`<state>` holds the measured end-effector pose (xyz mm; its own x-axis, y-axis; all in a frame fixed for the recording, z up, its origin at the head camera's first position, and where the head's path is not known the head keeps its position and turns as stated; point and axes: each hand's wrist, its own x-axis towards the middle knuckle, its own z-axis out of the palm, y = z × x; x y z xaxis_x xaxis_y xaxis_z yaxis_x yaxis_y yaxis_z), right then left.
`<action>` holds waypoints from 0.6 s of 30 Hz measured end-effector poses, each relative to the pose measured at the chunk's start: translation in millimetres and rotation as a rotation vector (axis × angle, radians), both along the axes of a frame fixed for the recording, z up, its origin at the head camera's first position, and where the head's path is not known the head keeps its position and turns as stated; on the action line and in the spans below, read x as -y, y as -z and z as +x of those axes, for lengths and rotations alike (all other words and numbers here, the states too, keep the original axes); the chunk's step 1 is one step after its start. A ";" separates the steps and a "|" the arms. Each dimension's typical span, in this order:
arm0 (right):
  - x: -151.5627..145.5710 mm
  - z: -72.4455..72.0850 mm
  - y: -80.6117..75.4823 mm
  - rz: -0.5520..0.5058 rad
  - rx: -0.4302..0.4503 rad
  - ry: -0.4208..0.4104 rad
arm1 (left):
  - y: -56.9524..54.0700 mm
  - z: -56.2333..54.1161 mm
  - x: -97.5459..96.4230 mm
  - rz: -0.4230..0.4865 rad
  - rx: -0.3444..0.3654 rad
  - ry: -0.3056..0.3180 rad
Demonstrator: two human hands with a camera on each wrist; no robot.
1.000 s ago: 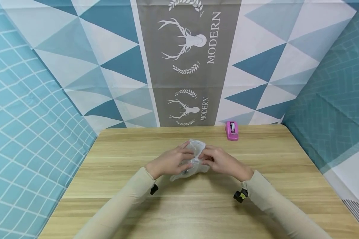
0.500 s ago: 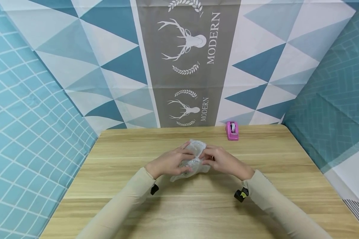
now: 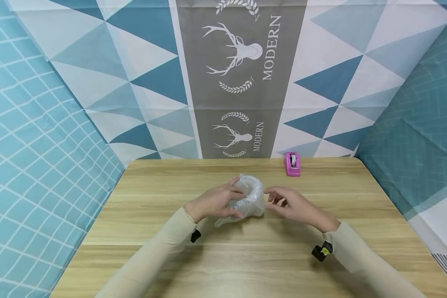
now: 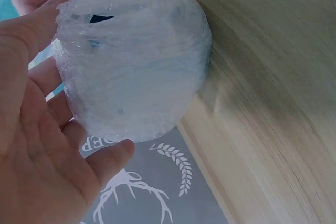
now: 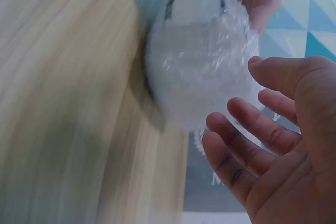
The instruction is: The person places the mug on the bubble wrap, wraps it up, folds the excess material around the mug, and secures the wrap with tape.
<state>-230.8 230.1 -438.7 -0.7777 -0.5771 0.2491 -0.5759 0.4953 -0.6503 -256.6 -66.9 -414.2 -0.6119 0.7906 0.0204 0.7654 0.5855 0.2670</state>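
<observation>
A rounded bundle in clear bubble wrap [image 3: 254, 198] stands on the wooden table, with a round opening at its top. What lies inside cannot be made out, though a dark line shows through the wrap [image 5: 197, 51] in the right wrist view. My left hand [image 3: 221, 200] holds the bundle by its left rim, the thumb on the near side and the fingers curving over the top edge. In the left wrist view its fingertips [image 4: 118, 156] touch the wrap. Just off the bundle's right side is my right hand [image 3: 290, 203], its fingers loosely bent and nothing between them.
A pink tape dispenser [image 3: 292, 164] stands near the table's back edge, right of the bundle. Behind the wooden table [image 3: 223, 265] hangs a patterned cloth [image 3: 242, 91], with blue cloths [image 3: 41, 136] at the sides.
My right hand has let go of the wrap and drawn back to the right. The bundle's opening now shows wider and rounder. My left hand stays on the rim.
</observation>
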 end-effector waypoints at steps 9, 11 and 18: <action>-24.8 -6.4 13.3 0.050 0.050 0.102 | -3.2 0.5 2.8 -0.006 0.084 -0.022; -29.2 -9.6 14.6 0.052 0.059 0.129 | -4.5 0.4 2.9 -0.020 0.110 -0.032; -45.8 -24.4 14.6 0.082 0.122 0.283 | -7.0 -0.5 0.4 -0.070 0.113 -0.031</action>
